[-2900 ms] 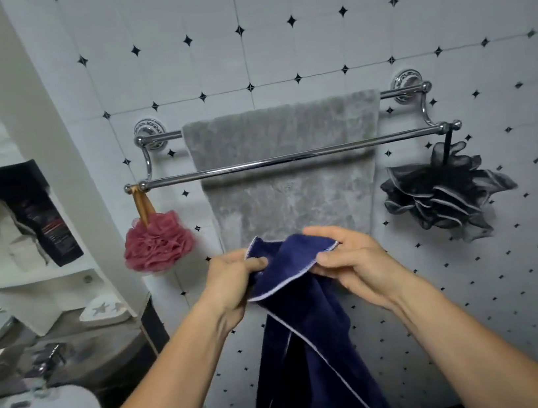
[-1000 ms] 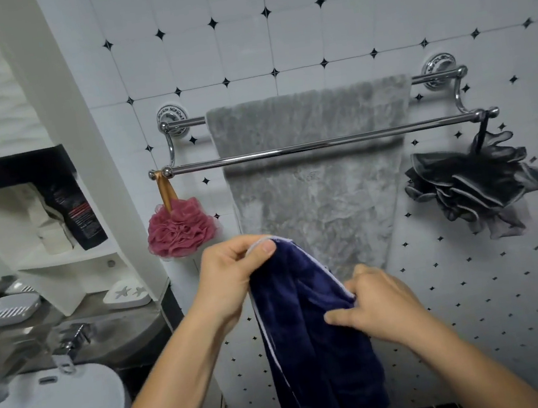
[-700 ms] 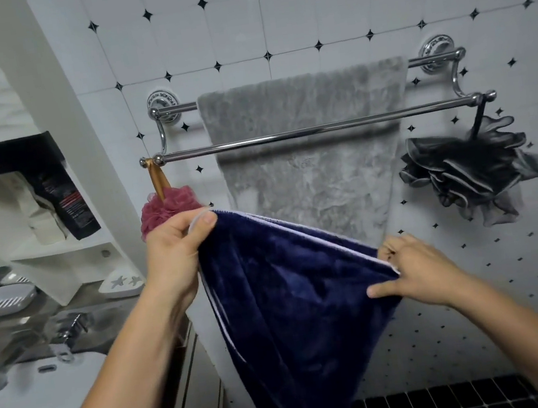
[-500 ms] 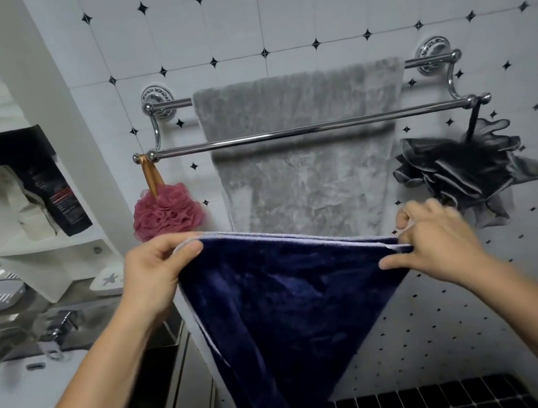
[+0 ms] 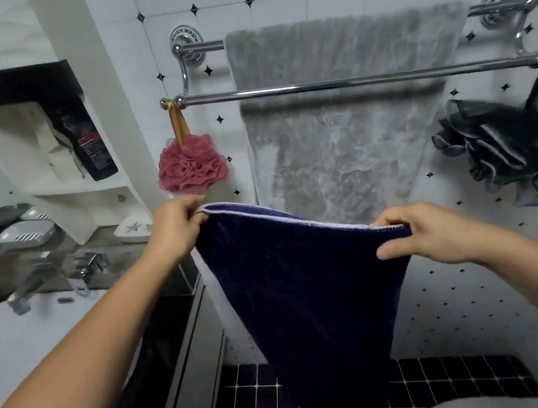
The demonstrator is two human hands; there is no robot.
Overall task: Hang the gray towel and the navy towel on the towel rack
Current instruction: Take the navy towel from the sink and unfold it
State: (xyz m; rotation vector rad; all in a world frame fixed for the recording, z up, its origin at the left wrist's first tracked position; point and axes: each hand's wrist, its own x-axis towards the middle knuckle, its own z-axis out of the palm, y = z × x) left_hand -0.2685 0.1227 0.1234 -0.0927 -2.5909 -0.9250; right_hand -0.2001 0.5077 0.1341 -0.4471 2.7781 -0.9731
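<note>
The gray towel (image 5: 339, 145) hangs over the rear bar of the chrome towel rack (image 5: 347, 81), behind the bare front bar. Below the rack I hold the navy towel (image 5: 308, 295) spread by its white-edged top hem. My left hand (image 5: 177, 227) pinches the left corner, higher up. My right hand (image 5: 427, 233) grips the right corner, a little lower. The navy towel hangs down in front of the wall toward the dark floor tiles.
A pink bath pouf (image 5: 192, 169) hangs from the rack's left end and a black pouf (image 5: 507, 139) from its right end. A white shelf unit (image 5: 84, 181) and a sink (image 5: 14, 343) with a tap (image 5: 30, 285) are at the left.
My hands moved apart along the navy towel's hem and spread it wide. The view has moved closer to the rack.
</note>
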